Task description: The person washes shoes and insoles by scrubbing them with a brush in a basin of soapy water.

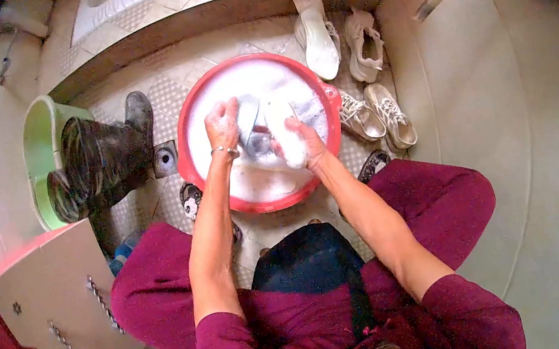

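Observation:
A red basin (pixel 269 206) full of white suds stands on the tiled floor between my knees. My left hand (pixel 223 123) is over the left part of the suds, its fingers closed on the edge of a pale grey-blue flat piece (pixel 249 117). My right hand (pixel 302 142) is wrapped round a foam-covered white shoe (pixel 283 129) in the right half of the basin. Suds hide the shoe's outline and some of my right fingers. Dark water shows between the two hands.
Right of the basin stand white shoes (pixel 363 46) and laced sneakers (pixel 391 115). Black boots (pixel 99 156) lean over a green tub (pixel 37 141) at left, near a floor drain (pixel 165 160). A raised step (pixel 209 18) runs behind; a cabinet (pixel 56 300) is lower left.

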The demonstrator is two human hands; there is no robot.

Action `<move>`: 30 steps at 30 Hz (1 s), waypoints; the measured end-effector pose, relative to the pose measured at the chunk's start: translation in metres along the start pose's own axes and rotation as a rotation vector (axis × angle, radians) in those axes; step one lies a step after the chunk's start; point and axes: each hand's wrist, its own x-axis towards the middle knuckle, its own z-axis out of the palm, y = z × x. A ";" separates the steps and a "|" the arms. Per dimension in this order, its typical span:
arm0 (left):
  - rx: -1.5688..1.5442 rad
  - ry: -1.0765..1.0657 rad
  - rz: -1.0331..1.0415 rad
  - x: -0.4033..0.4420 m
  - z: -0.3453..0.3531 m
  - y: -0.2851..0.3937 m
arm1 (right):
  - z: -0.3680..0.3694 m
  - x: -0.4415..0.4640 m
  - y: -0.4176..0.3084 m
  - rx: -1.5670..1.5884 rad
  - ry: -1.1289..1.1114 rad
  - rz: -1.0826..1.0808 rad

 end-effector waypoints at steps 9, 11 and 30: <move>-0.297 0.471 -0.223 -0.039 -0.022 -0.028 | 0.052 -0.049 0.015 -0.175 -0.306 -0.062; -0.443 0.457 -0.363 -0.043 -0.035 -0.023 | 0.051 -0.047 0.021 -0.343 -0.299 -0.070; -1.012 -0.014 -0.481 -0.064 -0.173 -0.005 | 0.117 0.030 -0.001 -1.364 -0.259 -0.363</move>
